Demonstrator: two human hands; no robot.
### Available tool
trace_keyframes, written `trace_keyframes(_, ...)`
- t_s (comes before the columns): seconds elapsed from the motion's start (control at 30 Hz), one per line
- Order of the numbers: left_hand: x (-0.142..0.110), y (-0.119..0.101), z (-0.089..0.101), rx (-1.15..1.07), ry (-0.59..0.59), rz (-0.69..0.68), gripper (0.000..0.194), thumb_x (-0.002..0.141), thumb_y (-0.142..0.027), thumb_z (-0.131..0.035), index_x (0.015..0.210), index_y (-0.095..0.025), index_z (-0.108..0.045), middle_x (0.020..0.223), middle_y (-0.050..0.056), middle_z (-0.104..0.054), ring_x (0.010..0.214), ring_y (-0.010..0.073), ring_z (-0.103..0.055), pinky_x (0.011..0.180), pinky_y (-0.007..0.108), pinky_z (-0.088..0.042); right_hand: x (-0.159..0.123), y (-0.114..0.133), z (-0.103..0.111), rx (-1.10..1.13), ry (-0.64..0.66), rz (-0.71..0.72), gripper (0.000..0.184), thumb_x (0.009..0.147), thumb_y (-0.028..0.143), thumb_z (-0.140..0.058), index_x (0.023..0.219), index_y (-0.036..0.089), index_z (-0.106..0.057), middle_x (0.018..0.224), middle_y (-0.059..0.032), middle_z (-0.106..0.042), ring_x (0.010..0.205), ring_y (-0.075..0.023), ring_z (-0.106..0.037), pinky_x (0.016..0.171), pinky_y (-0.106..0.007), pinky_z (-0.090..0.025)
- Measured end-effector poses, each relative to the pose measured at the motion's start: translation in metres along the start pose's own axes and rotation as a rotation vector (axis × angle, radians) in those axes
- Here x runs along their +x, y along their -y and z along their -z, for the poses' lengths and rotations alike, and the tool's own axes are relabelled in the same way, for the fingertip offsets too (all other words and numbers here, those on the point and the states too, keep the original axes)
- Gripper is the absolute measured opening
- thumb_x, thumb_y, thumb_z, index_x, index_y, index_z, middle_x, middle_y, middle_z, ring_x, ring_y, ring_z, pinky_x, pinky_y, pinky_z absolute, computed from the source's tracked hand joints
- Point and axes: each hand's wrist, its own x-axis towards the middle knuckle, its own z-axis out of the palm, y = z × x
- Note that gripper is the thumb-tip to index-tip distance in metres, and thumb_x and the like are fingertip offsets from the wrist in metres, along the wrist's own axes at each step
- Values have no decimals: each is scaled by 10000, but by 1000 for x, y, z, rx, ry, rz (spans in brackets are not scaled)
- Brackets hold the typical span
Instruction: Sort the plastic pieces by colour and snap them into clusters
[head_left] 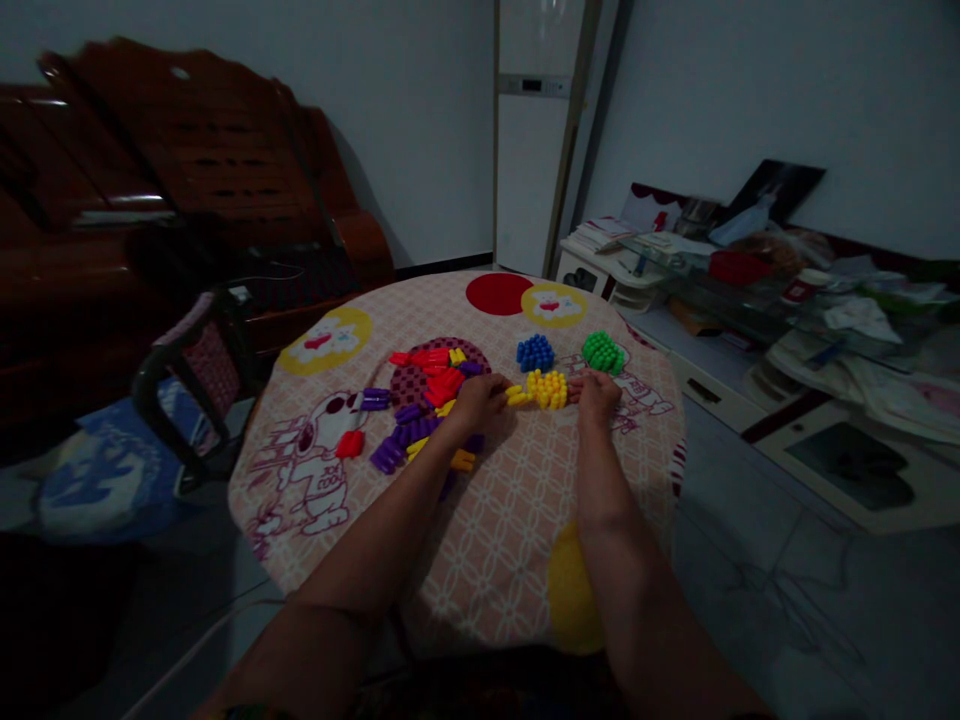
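Note:
Over the middle of the table, my left hand [484,400] is closed, its fingertips on a small yellow plastic piece [517,396]. That piece points at a knobbly cluster of yellow plastic pieces [547,389], which lies between my two hands. On the cluster's other side, my right hand [599,396] has curled fingers against its edge. Just behind are a blue cluster [535,353] and a green cluster [603,352]. To the left of my left hand lie loose purple pieces [415,430] and red pieces [444,386], with some yellow ones among them.
A patterned cloth [502,540] covers the round table. A folding chair [202,390] stands at its left, before a wooden bench [202,150]. At right is a low cabinet [712,385] with a cluttered glass shelf. A red piece [350,444] lies apart.

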Motion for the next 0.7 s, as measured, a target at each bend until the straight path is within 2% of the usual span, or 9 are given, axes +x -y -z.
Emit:
trace_keyframes(0.13, 16, -3, -8, 43, 6, 31, 295, 794, -125, -530, 1004, -134, -737, 860, 56, -739, 761, 156, -640, 715, 238, -481, -1, 2, 0, -16, -8, -20, 212, 751, 224, -516, 849, 147, -688, 535, 27, -626, 446, -140, -580, 410, -210, -434)
trace_keyframes(0.3, 16, -3, -12, 227, -32, 69, 289, 813, -104, -531, 995, -141, -753, 986, 107, -735, 909, 201, -659, 829, 276, -493, 1, -1, 0, -15, 5, -9, 210, 759, 238, -527, 866, 166, -693, 530, 39, -626, 436, -125, -570, 395, -192, -422)
trace_keyframes(0.43, 12, -9, -9, 316, -61, 119, 390, 821, -106, -557, 1181, -141, -701, 1121, 132, -707, 997, 207, -667, 850, 255, -494, 3, -4, 0, -35, 7, 0, 200, 758, 242, -526, 847, 166, -688, 541, 35, -629, 450, -129, -584, 404, -195, -429)
trace_keyframes(0.57, 11, -16, -9, 313, 13, 119, 440, 772, -192, -671, 1203, -100, -675, 1072, 143, -719, 932, 231, -676, 808, 279, -508, 2, -2, 0, -31, 3, 1, 194, 757, 231, -519, 832, 155, -681, 547, 29, -629, 449, -137, -589, 413, -209, -440)
trace_keyframes(0.7, 13, -19, -13, 305, 12, 107, 369, 779, -172, -656, 1138, -94, -693, 1030, 140, -730, 914, 231, -677, 818, 294, -508, 1, 0, -1, -25, -3, -16, 187, 760, 217, -518, 837, 149, -675, 533, 35, -619, 441, -136, -583, 412, -207, -437)
